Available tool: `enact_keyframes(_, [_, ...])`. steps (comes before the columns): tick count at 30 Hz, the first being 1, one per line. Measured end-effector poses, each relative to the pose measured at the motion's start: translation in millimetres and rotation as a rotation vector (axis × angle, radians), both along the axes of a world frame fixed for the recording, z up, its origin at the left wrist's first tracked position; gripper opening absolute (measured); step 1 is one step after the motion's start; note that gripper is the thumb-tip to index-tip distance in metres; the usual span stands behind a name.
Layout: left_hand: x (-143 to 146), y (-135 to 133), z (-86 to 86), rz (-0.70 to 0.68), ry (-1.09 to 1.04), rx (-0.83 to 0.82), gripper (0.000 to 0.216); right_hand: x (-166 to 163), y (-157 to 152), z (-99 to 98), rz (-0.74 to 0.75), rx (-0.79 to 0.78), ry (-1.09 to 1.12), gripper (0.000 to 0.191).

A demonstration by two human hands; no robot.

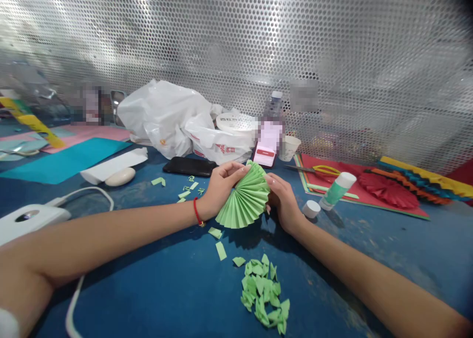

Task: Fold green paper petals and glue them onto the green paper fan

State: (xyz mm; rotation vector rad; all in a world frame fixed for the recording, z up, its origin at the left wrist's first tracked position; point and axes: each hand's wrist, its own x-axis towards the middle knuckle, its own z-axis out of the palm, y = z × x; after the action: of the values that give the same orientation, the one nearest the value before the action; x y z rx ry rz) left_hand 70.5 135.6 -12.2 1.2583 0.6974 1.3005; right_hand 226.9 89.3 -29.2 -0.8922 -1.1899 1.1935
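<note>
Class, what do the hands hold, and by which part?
A pleated green paper fan: left hand at its narrow end, right hand on its side edge.

Bright light falls across the scene from above and the far side, and strong glare is thrown back by a perforated metal screen [236, 37]. Soft shadows are cast on the blue counter [155, 284] beneath a pleated green paper fan [244, 200], the left hand [221, 185] and the right hand [283, 200]. The frame edges are bowed by wide-angle distortion, the far right corner is darkened, the far left is softened by blur, and small patches are pixelated.
</note>
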Motion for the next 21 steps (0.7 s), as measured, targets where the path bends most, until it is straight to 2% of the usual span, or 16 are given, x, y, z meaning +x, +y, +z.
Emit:
enact_keyframes(9, [1.9, 1.6, 0.3, -0.067, 0.108, -0.016, 0.026, 2.1, 6.4, 2.5, -0.26, 0.011, -0.053, 0.031])
enact_keyframes(21, [1.3, 7.3, -8.0, -0.09, 0.142, -0.083, 0.032, -1.0, 6.8, 3.5, -0.205, 0.053, -0.112, 0.037])
